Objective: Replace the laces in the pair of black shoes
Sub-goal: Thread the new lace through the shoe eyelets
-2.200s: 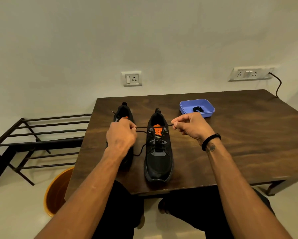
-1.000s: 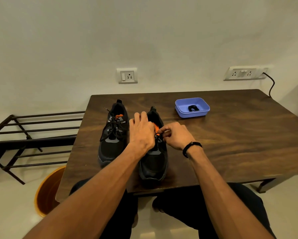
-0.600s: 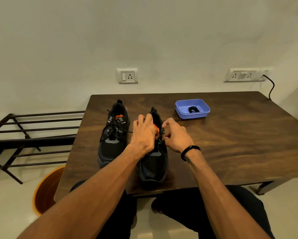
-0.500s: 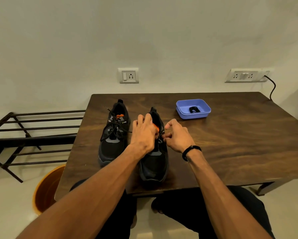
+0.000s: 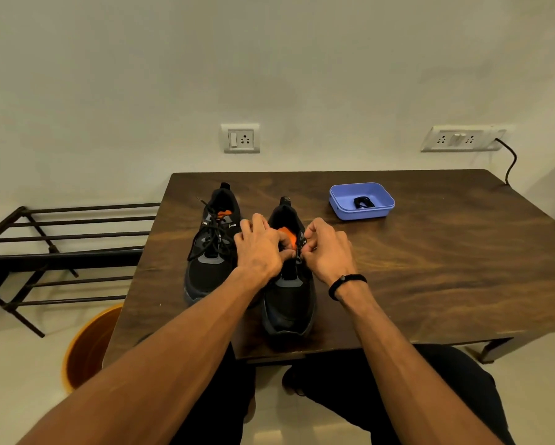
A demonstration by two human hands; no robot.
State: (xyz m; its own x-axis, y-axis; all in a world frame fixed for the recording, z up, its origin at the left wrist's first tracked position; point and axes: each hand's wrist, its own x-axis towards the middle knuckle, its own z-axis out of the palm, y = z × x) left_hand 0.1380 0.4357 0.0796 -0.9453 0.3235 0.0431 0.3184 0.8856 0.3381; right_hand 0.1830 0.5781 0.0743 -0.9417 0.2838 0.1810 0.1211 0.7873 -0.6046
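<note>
The right-hand black shoe (image 5: 287, 297) stood just below the centre of the frame, toe toward the near edge of the desk (image 5: 430, 268), its orange tongue (image 5: 286, 236) showing between the two hands. The left hand (image 5: 258, 248) lay palm down over the shoe's left side, fingers (image 5: 253, 221) bent forward and the thumb tucked toward the eyelets; whether it pinched the lace could not be told. The right hand (image 5: 327, 248), a black band (image 5: 345, 282) on its wrist, was curled with thumb and fingertips pinched at the shoe's upper right eyelets, seemingly on the black lace (image 5: 299, 252), though the lace itself was barely visible there. Both forearms reached in from the lower edge of the frame. Just left of it stood the other black shoe (image 5: 213, 248), laced, its lace ends loose. At the upper right of the desk sat a blue tray (image 5: 340, 203) holding a coiled black lace (image 5: 363, 202). At the left were a black metal rack (image 5: 61, 248) and an orange bin (image 5: 86, 348).
</note>
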